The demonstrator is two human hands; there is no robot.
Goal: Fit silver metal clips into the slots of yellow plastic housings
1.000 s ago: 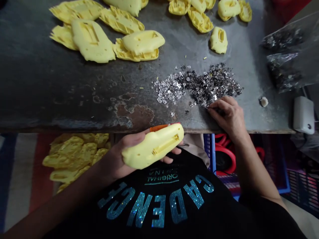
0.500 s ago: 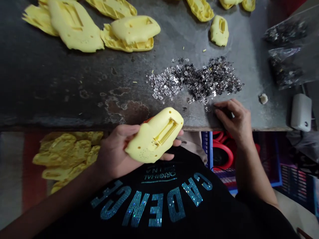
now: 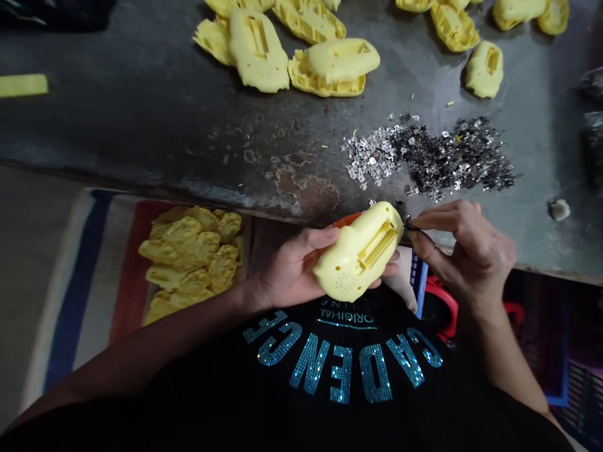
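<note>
My left hand (image 3: 296, 267) is closed round a yellow plastic shell (image 3: 351, 267), held slot side up just off the table's front edge. The shell has a long rectangular slot, small round holes and a cluster of tiny perforations. A bit of orange shows behind it, mostly hidden. My right hand (image 3: 464, 248) pinches a small dark metal piece (image 3: 407, 221) between thumb and forefinger, close to the shell's upper right end. Whether the piece touches the shell I cannot tell. Beyond the hands lies a heap of small shiny metal clips (image 3: 443, 157).
Several yellow shells (image 3: 261, 53) lie at the back of the grey table (image 3: 155, 125), with a small shell (image 3: 485, 69) at the right. More shells fill a container (image 3: 188, 251) below left. A whitish lump (image 3: 559, 209) sits right. Red items (image 3: 443, 301) are below the edge.
My right hand has come away from the metal heap with a small piece and moved in to the shell's end. My left hand still holds the shell. The view has shifted left.
</note>
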